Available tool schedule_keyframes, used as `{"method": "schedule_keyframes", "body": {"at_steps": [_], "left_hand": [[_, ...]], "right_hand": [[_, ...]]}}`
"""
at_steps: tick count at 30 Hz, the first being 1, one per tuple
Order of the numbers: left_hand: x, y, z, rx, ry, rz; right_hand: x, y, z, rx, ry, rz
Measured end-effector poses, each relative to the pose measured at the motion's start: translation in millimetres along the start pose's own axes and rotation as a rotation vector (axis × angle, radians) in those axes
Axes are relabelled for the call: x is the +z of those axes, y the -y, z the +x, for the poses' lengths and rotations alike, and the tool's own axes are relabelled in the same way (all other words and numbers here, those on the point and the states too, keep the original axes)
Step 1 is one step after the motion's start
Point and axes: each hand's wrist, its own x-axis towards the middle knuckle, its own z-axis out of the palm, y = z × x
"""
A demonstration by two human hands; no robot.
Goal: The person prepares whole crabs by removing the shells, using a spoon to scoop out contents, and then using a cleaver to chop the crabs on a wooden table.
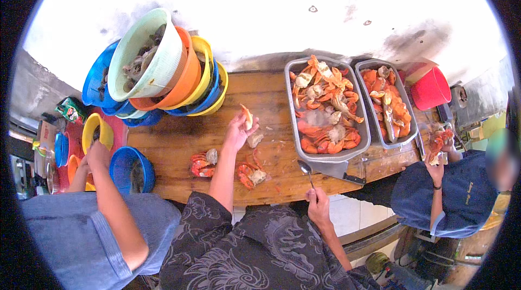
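Raised over the wooden table (pixel 171 143), my left hand (pixel 237 133) grips an orange and white crab piece (pixel 246 116) between thumb and fingers. My right hand (pixel 318 204), by the table's front edge, is closed around the handle of a metal spoon (pixel 305 168), its bowl pointing away from me. Beyond my left hand lies a pale crab chunk (pixel 255 140). Two clusters of red crab legs with white body meat rest nearer me: the left cluster (pixel 202 164) beside my forearm and the right cluster (pixel 251 174) between my hands.
A grey tub (pixel 290 107) of cooked crab pieces stands right of centre, beside another crab-filled tub (pixel 360 71). A cleaver (pixel 331 169) lies at the near tub's front. Stacked plastic baskets (pixel 173 74) fill the back left. Co-workers are on both sides; the right one holds a crab (pixel 437 139).
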Motion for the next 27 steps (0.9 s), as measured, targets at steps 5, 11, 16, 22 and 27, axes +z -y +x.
{"method": "schedule_keyframes", "body": {"at_steps": [5, 11, 16, 22, 27], "left_hand": [[-1.5, 12.3, -57.5, -0.195, 0.251, -0.385], [32.2, 35.6, -89.9, -0.252, 0.215, -0.399], [48.7, 52.1, -90.0, -0.153, 0.267, -0.431], [67.4, 53.2, -87.5, -0.076, 0.272, -0.404], [71.4, 52.4, -92.5, -0.093, 0.283, -0.488]], "right_hand": [[12.2, 26.7, 27.2, 0.035, 0.171, -0.105], [25.5, 89.4, 44.9, -0.143, 0.005, 0.063], [25.4, 104.4, 70.2, -0.146, 0.095, -0.056], [41.0, 81.4, 64.2, -0.144, 0.094, -0.250], [1.3, 154.1, 55.6, -0.173, -0.251, 0.070]]}}
